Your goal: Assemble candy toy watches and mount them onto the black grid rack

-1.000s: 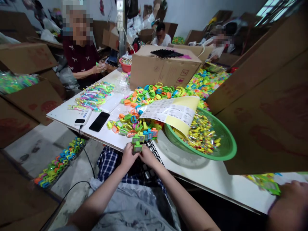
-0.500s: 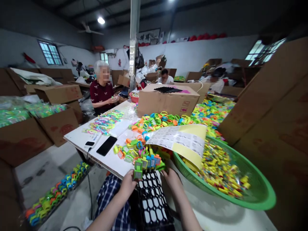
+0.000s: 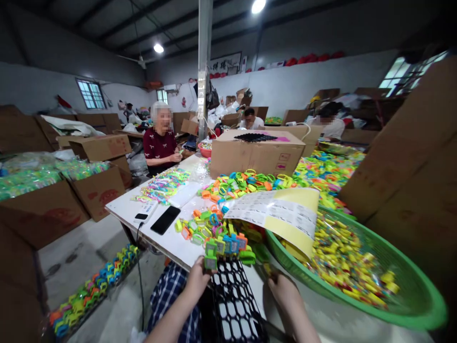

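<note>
My left hand (image 3: 197,277) is closed at the far left corner of a black tray with a grid of oval openings (image 3: 230,300). Its fingertips are partly hidden behind a green toy watch (image 3: 210,255). Several toy watches in green, yellow, blue and orange stand in a row along the tray's far end, their square faces towards me. To the right of the tray, my right hand (image 3: 285,291) has its fingers pinched together. A blurred green and yellow piece, apparently a toy watch (image 3: 263,255), shows at its fingertips.
A green basin (image 3: 424,305) of small yellow wrapped pieces stands right, with a curved label sheet (image 3: 271,209) across its edge. Loose watches pile up before a cardboard box (image 3: 253,155). A phone (image 3: 165,220) lies left. A co-worker (image 3: 160,138) sits across the table.
My right hand has moved right, away from the tray's far right corner, and a blurred green piece now shows at its fingertips. My left hand stays at the tray. The view has shifted slightly.
</note>
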{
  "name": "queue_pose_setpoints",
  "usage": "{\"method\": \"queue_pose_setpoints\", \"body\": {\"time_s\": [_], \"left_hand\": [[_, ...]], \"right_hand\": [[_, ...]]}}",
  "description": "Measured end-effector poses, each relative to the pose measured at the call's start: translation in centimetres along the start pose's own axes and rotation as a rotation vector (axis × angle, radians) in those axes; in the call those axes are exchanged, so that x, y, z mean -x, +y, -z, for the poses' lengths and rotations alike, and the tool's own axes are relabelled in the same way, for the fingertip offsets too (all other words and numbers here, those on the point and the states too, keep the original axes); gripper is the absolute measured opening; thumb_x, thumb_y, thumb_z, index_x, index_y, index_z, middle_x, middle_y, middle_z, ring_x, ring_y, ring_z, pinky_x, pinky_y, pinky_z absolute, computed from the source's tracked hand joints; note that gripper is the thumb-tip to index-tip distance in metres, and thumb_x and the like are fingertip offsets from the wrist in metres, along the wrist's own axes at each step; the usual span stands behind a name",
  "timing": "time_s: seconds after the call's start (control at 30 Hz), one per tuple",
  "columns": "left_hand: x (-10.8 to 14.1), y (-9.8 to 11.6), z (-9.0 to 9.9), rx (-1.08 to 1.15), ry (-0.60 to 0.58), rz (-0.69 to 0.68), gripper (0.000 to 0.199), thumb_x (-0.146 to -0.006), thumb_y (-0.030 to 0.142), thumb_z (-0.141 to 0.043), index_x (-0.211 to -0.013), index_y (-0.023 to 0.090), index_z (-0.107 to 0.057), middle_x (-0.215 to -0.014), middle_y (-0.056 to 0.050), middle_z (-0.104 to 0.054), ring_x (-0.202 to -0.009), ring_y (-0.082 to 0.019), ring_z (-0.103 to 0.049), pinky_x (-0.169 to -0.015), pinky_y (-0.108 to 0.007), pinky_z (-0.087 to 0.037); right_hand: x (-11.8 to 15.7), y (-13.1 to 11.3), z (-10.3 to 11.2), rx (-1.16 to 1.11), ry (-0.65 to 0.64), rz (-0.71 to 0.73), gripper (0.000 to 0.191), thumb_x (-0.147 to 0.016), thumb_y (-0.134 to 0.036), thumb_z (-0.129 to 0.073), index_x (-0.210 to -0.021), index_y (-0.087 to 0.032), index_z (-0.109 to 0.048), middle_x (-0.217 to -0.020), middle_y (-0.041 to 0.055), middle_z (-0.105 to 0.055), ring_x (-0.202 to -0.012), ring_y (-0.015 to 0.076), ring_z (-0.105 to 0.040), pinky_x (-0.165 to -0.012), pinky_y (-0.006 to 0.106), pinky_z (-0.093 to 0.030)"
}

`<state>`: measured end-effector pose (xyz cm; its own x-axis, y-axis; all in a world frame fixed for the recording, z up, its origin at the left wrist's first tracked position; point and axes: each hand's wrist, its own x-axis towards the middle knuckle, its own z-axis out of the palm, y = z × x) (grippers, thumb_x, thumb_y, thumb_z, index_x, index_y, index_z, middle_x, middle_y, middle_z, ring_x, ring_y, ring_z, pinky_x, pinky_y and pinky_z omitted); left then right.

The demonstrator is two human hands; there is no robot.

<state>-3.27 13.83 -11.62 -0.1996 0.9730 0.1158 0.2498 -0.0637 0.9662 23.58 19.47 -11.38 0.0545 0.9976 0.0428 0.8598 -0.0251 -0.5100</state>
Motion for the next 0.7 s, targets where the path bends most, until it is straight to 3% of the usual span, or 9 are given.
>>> {"method": "queue_pose_setpoints", "body": {"time_s": [0.13,0.3,0.4,0.53,0.7], "left_hand": [[0.4,-1.3,-0.1,-0.016,0.053,0.021,0.017,-0.067,0.022,-0.067,-0.082,0.017,-0.064,-0.085,-0.007,-0.070,-0.084,-0.021,-0.065,-0.082,-0.034,-0.049],[0.5,-2.8,0.1,0.037,0.018,0.037,0.022,-0.066,0.035,-0.067,-0.081,0.019,-0.065,-0.085,-0.007,-0.069,-0.087,-0.023,-0.063,-0.087,-0.037,-0.046],[0.4,-3.2,0.2,0.064,0.006,0.029,0.026,-0.066,0.040,-0.068,-0.081,0.019,-0.066,-0.088,-0.008,-0.068,-0.089,-0.024,-0.061,-0.090,-0.040,-0.044],[0.5,-3.1,0.2,0.084,-0.007,-0.030,0.028,-0.067,0.040,-0.069,-0.083,0.018,-0.066,-0.088,-0.009,-0.069,-0.088,-0.024,-0.063,-0.088,-0.038,-0.046],[0.4,-3.0,0.5,0.070,-0.060,-0.061,0.028,-0.070,0.040,-0.069,-0.084,0.016,-0.066,-0.091,-0.009,-0.069,-0.088,-0.022,-0.064,-0.085,-0.035,-0.048]], "right_hand": [[2.4,-0.9,2.0,-0.053,0.010,-0.013,0.021,-0.073,-0.026,-0.044,-0.076,-0.015,-0.061,-0.075,0.0139,-0.068,-0.070,0.0251,-0.064,-0.064,0.031,-0.045],[5.4,-3.3,3.3,-0.319,0.081,0.084,0.014,-0.069,-0.032,-0.049,-0.070,-0.019,-0.052,-0.059,0.0016,-0.057,-0.054,0.0160,-0.053,-0.053,0.026,-0.041],[6.4,-4.7,2.9,-0.519,0.032,0.044,0.014,-0.066,-0.031,-0.052,-0.073,-0.020,-0.048,-0.062,-0.0009,-0.053,-0.056,0.0145,-0.052,-0.055,0.026,-0.043],[7.3,-6.7,2.0,-0.782,-0.148,0.009,0.020,-0.070,-0.035,-0.055,-0.081,-0.020,-0.045,-0.066,-0.0010,-0.054,-0.061,0.0160,-0.057,-0.058,0.027,-0.046],[6.9,-9.2,0.2,-0.803,-0.219,0.104,0.025,-0.073,-0.036,-0.058,-0.088,-0.017,-0.054,-0.075,0.0013,-0.061,-0.068,0.0160,-0.059,-0.064,0.028,-0.048]]}}
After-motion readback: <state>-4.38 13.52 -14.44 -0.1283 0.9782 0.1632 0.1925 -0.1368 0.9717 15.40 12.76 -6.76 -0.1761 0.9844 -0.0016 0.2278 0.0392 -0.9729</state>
